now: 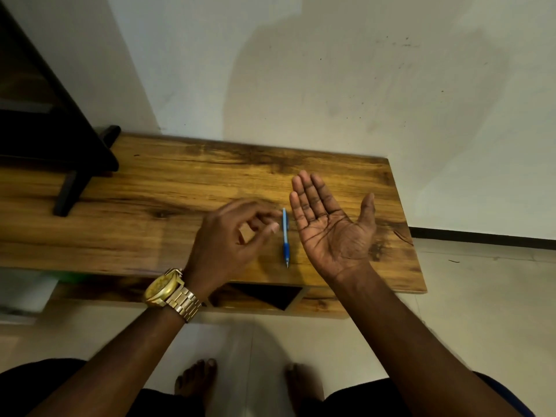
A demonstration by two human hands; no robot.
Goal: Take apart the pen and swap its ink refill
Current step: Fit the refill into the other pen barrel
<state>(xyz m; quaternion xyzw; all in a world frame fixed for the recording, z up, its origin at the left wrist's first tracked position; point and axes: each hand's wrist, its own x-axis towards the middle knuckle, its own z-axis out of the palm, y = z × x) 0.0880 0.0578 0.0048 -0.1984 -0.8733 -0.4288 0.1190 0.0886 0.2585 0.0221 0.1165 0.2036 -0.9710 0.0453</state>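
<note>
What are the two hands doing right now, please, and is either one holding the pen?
Left hand: fingers curled loosely, holding nothing, beside the pen.
Right hand: open, palm up, empty.

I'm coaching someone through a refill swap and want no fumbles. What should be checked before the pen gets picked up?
1. Blue plastic pen within reach: ok, it lies on the wooden table between both hands, tip toward the person.
2. Pen in one piece: ok, not yet taken apart.
3. Left hand free: ok, fingers curled beside the pen, holding nothing visible.
4. Right hand free: ok, open with palm up.
5. Spare refill at hand: not ok, none is visible on the table.
6. Room to lay parts down: ok, bare wood around the pen.
</note>
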